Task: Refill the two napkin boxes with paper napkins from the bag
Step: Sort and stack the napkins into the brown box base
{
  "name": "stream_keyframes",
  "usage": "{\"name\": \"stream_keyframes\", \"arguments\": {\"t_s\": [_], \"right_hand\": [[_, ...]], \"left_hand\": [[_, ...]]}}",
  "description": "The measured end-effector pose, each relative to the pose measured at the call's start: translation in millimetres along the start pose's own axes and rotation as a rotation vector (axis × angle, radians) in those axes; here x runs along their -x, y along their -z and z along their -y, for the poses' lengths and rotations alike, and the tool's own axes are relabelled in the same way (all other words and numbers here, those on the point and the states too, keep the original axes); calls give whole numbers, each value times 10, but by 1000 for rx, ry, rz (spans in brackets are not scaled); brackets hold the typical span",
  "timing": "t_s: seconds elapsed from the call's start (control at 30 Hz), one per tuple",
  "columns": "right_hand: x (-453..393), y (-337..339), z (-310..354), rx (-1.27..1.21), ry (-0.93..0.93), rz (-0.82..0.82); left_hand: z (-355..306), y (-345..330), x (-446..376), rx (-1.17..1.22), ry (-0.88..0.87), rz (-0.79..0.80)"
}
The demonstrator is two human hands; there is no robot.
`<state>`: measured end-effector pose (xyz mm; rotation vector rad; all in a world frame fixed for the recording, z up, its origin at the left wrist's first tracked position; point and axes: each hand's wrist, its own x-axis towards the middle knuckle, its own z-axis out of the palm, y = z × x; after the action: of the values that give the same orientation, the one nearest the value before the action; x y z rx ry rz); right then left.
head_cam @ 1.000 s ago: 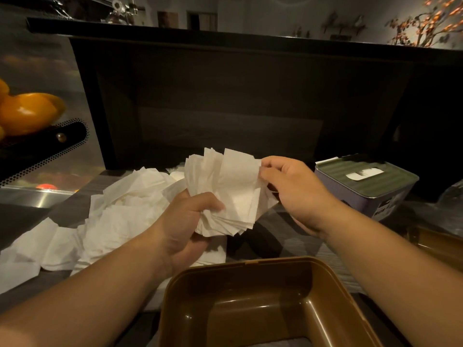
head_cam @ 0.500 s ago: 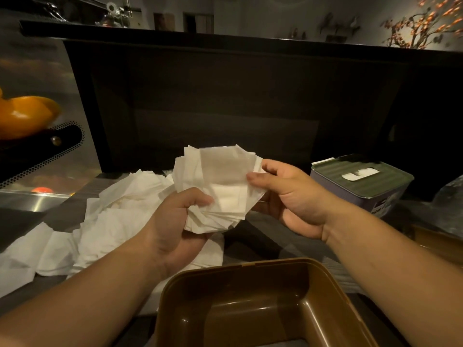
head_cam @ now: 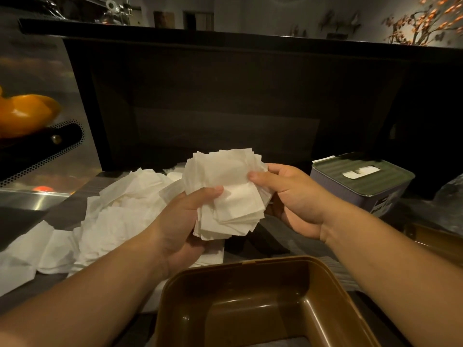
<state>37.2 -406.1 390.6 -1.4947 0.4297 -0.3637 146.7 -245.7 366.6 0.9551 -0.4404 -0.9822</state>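
Observation:
A stack of white paper napkins is held up above the counter. My left hand grips its lower left side, thumb across the front. My right hand pinches the stack's right edge with thumb on top. Directly below, at the near edge, stands an open brown napkin box with nothing visible inside. A second box with a grey body and green slotted lid sits at the right, a napkin showing in its slot. A loose heap of napkins spreads over the counter to the left.
A brown lid lies at the right edge, with crinkled plastic behind it. A dark counter wall rises behind the work area. Orange fruit sits on a black perforated shelf at far left.
The fanned stack has been squared up and pulled closer together. My right hand slid from the stack's top right corner down to its right edge. My left hand keeps its grip.

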Motion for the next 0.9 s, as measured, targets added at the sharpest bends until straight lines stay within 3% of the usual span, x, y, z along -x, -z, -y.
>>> {"name": "stream_keyframes", "arguments": {"t_s": [0.27, 0.47, 0.73, 0.9], "right_hand": [[5, -82, -39, 26, 30, -24], [-4, -73, -48, -100, 26, -59], [9, -23, 112, -73, 265, -355], [157, 54, 350, -211, 371, -108]], "left_hand": [[0, 10, 10, -10, 49, 57], [12, 42, -9, -25, 23, -55], [-6, 12, 21, 9, -54, -171], [-3, 34, 15, -34, 52, -166]]}}
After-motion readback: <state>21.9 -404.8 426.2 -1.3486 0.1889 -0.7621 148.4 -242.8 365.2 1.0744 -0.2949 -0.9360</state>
